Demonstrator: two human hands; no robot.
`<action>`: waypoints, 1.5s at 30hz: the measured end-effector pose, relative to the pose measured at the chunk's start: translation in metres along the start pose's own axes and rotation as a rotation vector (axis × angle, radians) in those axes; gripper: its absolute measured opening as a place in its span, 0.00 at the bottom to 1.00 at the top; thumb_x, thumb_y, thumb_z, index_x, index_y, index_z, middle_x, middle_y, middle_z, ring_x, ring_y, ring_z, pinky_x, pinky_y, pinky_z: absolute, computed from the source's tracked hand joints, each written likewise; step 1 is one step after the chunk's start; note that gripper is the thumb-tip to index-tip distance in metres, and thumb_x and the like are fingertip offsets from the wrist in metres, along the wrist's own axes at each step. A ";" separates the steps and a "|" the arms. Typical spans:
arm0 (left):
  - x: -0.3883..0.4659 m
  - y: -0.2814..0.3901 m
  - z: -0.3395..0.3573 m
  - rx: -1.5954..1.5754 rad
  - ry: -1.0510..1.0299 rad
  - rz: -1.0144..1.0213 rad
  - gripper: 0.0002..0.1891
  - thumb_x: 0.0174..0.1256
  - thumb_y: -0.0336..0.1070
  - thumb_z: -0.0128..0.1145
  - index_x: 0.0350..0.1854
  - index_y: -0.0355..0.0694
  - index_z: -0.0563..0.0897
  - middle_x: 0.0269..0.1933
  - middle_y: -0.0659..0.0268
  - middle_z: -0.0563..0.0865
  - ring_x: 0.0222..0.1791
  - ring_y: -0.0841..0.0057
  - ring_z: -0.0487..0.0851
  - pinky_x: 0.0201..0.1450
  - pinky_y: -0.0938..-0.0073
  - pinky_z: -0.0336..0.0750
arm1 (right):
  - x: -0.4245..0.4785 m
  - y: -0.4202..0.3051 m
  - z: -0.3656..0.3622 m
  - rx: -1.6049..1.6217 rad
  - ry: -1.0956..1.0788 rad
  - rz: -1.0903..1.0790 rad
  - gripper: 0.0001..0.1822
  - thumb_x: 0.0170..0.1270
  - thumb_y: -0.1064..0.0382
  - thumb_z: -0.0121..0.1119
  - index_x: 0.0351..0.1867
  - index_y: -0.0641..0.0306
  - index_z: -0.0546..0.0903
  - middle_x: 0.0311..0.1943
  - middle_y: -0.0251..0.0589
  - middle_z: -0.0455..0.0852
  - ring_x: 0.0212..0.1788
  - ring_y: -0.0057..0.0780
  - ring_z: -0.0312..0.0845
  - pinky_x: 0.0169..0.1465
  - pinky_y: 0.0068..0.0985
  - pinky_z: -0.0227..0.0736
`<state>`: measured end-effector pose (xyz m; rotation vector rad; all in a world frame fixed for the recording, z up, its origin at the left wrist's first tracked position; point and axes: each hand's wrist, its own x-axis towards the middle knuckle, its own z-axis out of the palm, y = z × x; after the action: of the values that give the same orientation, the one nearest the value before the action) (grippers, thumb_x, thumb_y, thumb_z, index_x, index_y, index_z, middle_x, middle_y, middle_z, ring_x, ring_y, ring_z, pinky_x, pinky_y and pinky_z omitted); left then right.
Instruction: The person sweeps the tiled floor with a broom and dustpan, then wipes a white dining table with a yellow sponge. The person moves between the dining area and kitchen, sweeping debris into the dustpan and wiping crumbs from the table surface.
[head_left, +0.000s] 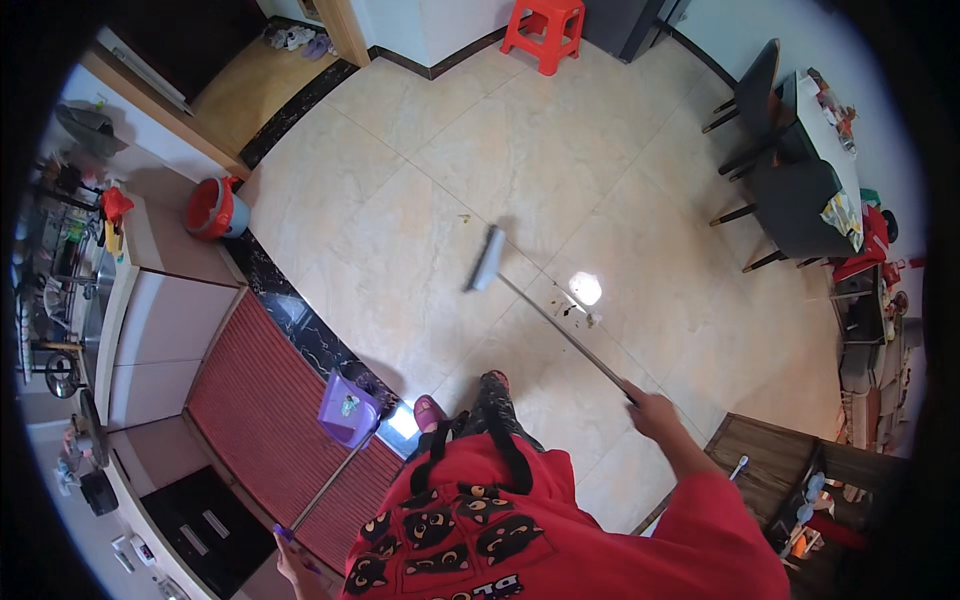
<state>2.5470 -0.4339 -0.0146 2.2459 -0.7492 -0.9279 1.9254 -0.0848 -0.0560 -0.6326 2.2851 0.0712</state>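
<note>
My right hand (651, 412) grips the metal handle of a broom (489, 261), whose light grey head with dark bristles is out over the tiled floor. Whether the bristles touch the tiles is hard to tell. To the right of the broom head lies a small scatter of dark debris (571, 309) beside a bright reflection. A smaller yellowish scrap (464, 218) is up and left of the head. Low at the left, my left hand (291, 559) holds the purple-ended handle of a purple dustpan (349, 412). Some crumpled litter (349, 405) sits inside the pan.
A red ribbed mat (277, 420) covers the kitchen floor beyond a black stone threshold (300, 322). A lined bin (217, 210) stands by the counter. Dark chairs (795, 202) line a table at right. A red stool (544, 34) stands at the back; a wooden cabinet (761, 454) is near right.
</note>
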 end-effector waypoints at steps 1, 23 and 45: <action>-0.004 0.004 0.001 -0.009 -0.025 0.014 0.27 0.52 0.61 0.63 0.14 0.46 0.66 0.09 0.76 0.59 0.05 0.84 0.56 0.09 0.80 0.51 | 0.035 -0.018 0.016 0.048 0.039 -0.058 0.31 0.57 0.60 0.51 0.64 0.38 0.63 0.33 0.54 0.82 0.37 0.51 0.79 0.42 0.43 0.73; -0.044 0.065 0.095 -0.118 -0.104 0.063 0.23 0.55 0.56 0.64 0.18 0.45 0.68 0.11 0.77 0.58 0.07 0.86 0.57 0.09 0.82 0.50 | -0.019 0.084 0.092 0.534 -0.167 0.258 0.27 0.65 0.56 0.47 0.67 0.43 0.61 0.20 0.44 0.77 0.15 0.31 0.71 0.19 0.31 0.67; 0.011 0.273 0.342 -0.308 -0.278 -0.050 0.19 0.55 0.53 0.64 0.23 0.45 0.72 0.12 0.76 0.58 0.10 0.86 0.59 0.13 0.82 0.55 | 0.317 -0.281 -0.055 0.102 0.113 -0.308 0.24 0.61 0.61 0.51 0.61 0.44 0.66 0.33 0.48 0.83 0.36 0.47 0.81 0.36 0.42 0.74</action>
<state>2.2219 -0.7267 -0.0293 1.8965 -0.6202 -1.3029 1.8297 -0.4771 -0.1953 -0.9464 2.2540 -0.2327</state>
